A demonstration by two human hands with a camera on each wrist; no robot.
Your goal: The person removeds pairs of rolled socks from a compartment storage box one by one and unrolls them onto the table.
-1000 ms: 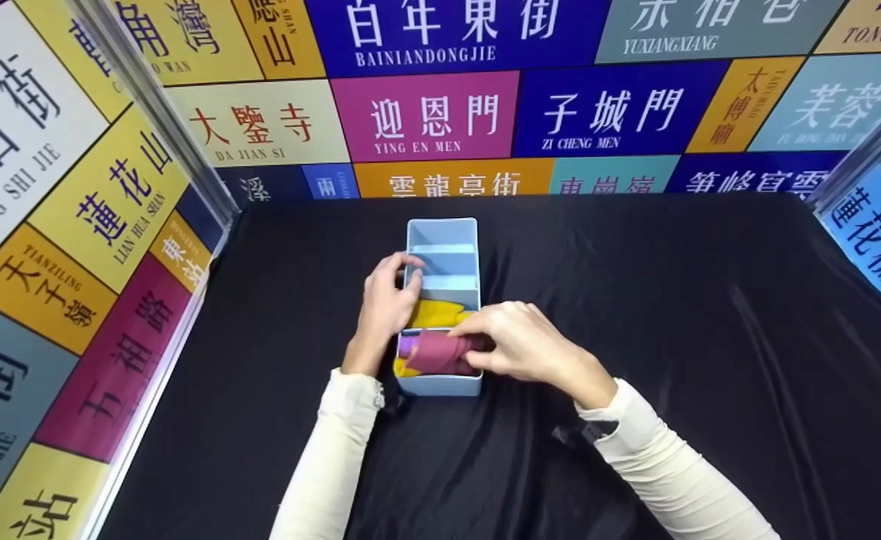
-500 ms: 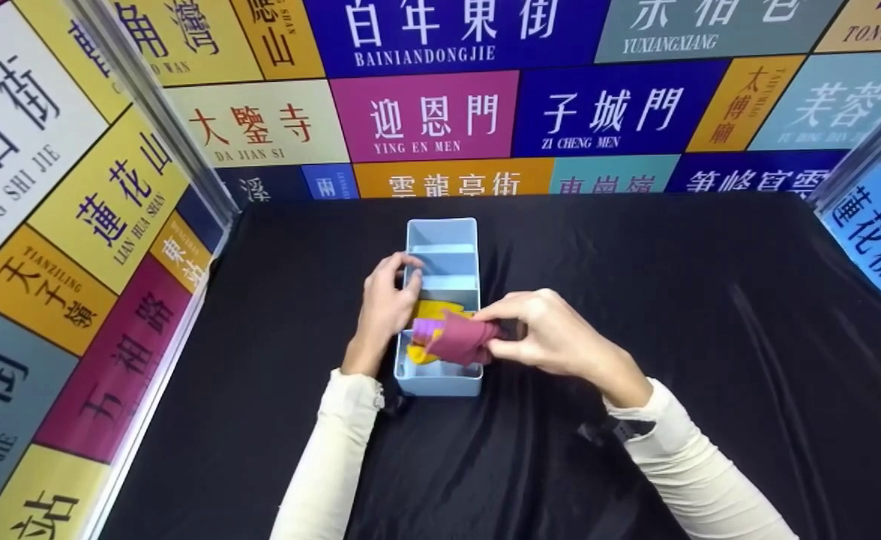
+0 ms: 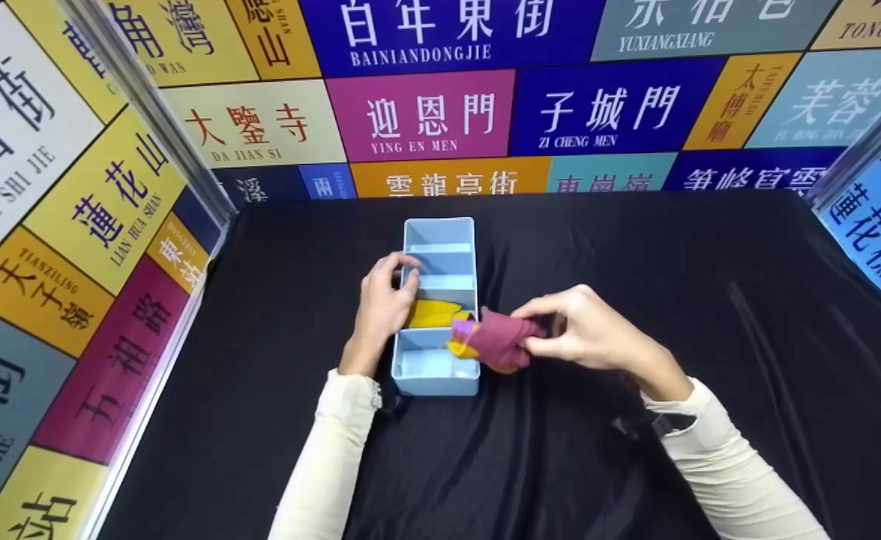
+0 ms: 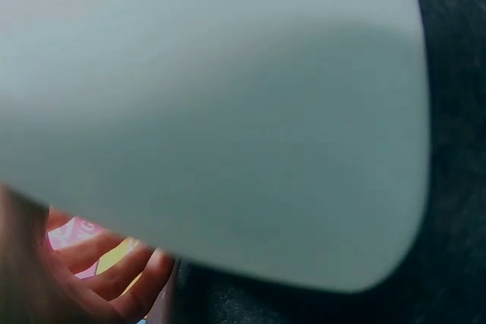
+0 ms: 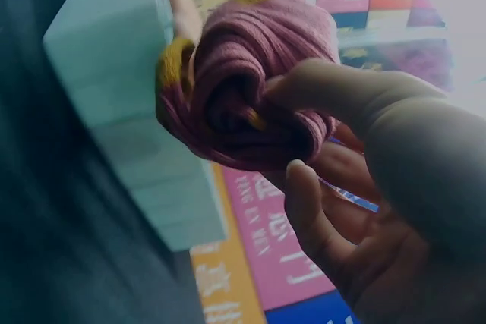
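Note:
My right hand [image 3: 597,330] pinches a rolled pair of socks [image 3: 501,339], maroon with yellow and purple parts, just right of a light blue divided storage box [image 3: 437,384]. In the right wrist view, the sock roll [image 5: 258,43] shows its coiled end, thumb and fingertips at its edge. My left hand [image 3: 384,300] holds the box's left rim, fingertips bent over it. A yellow folded cloth item [image 3: 434,313] lies in the compartment behind the front one, whose pale floor shows. The box wall [image 4: 266,149] fills most of the left wrist view, left fingers [image 4: 129,271] partly hidden behind it.
A black cloth [image 3: 672,285] with soft folds covers the table under the box. Panels with large printed characters [image 3: 425,116] stand along the back and both sides, joined by metal corner posts [image 3: 178,112].
My right hand has lifted the sock roll out of the box's front compartment and carried it right, past the box's right rim. My left hand has stayed at the left rim.

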